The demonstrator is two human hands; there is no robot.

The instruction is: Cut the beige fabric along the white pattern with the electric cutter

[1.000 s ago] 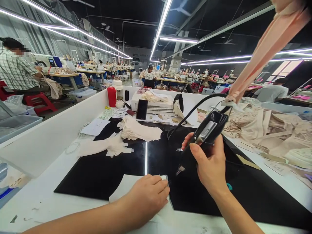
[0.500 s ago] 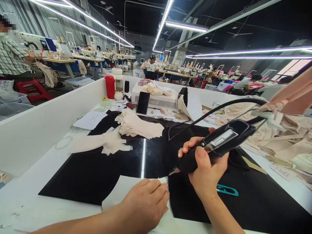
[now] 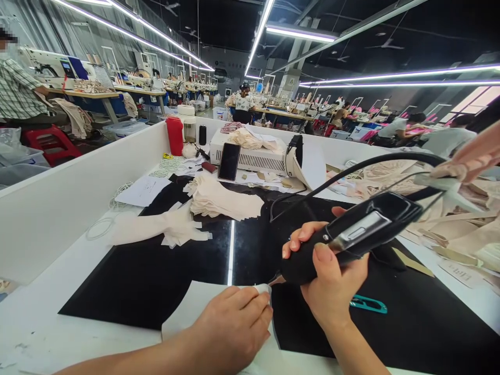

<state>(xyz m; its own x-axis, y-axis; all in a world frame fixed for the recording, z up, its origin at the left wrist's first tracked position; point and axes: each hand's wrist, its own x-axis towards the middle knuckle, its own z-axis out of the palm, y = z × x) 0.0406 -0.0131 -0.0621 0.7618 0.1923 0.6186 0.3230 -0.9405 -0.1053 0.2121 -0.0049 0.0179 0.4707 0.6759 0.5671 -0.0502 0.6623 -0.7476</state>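
Pressing flat, the left hand [image 3: 234,325] is pinning a white fabric piece [image 3: 195,307] while the black corded tool [image 3: 351,234] is being gripped tightly by the right hand [image 3: 332,281].

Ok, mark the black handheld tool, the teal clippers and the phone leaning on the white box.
black handheld tool [image 3: 351,237], head view, on its silver panel, held in the right hand [image 3: 332,286].
teal clippers [image 3: 369,304], head view, mid-handle.
phone [image 3: 228,161], head view, centre of its dark screen.
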